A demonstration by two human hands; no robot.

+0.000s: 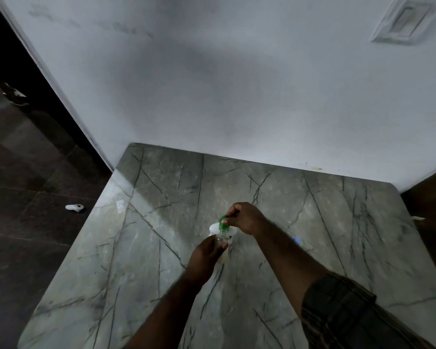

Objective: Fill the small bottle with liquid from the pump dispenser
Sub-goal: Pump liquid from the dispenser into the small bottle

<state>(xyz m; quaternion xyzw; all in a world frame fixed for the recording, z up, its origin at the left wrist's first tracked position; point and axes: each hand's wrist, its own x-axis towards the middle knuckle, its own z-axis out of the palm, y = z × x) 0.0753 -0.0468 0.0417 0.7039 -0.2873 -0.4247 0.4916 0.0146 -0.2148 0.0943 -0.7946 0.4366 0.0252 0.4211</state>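
Near the middle of the grey-green veined marble tabletop (312, 248), the left hand (207, 255) is wrapped round the small clear plastic bottle (222, 239), fingers closed on its body w/ the thumb tip showing at its right side. The bottle is held upright, long axis roughly vertical, mouth up and tucked just under the green pump head (223, 221) of the white pump dispenser (215, 227). The right hand (246, 217) sits on top of that green head, fingers bunched tight on it; can't tell if it's pressing or only gripping. The spout looks to point toward the camera and down at the bottle mouth, but that junction is small and blurred, so alignment is a guess. The white body stands just behind the bottle, touching or nearly so. Risks from here: mouth is narrow, so a slight offset btwn spout and mouth would send liquid down the bottle's side and onto the marble. A hard press may tip or shove the dispenser, since no hand steadies its base. A tilt of the bottle would spill what's inside; fill level isn't readable. Wet fingers could slip on the plastic. A pale blue item (297, 240) sits just behind the right forearm, near enough to get knocked.
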